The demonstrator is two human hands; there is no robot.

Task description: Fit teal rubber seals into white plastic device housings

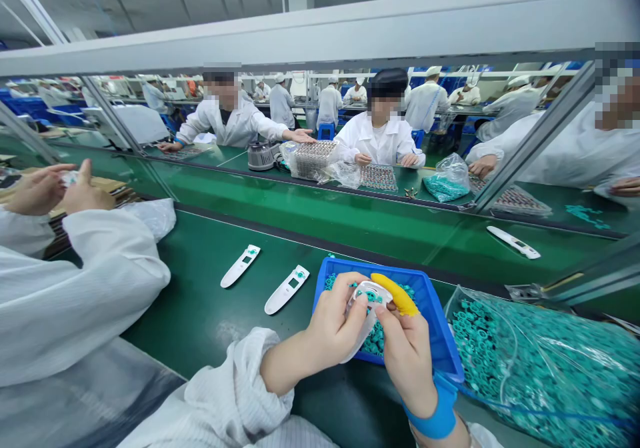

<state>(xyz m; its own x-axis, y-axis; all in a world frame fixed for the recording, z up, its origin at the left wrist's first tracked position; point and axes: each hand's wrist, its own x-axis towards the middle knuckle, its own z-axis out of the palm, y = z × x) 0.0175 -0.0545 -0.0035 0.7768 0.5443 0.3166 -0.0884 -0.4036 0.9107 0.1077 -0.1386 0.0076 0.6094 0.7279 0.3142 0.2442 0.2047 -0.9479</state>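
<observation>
My left hand grips a white plastic housing, its thumb on the near side and fingers behind. Teal pieces show at the housing's wide end. My right hand closes on that same end, its thumb pressing near the teal pieces. A yellow finger cot covers one right finger, and a blue strap circles the right wrist. Both hands are over a blue bin of small teal rings. Left of the bin, two white housings with dark windows and teal pieces lie on the green table.
A clear bag full of teal rings lies right of the bin. Beyond a ledge, a white housing rests on the green conveyor. A co-worker's sleeve fills the left side. Several people in white coats sit opposite, behind a metal frame.
</observation>
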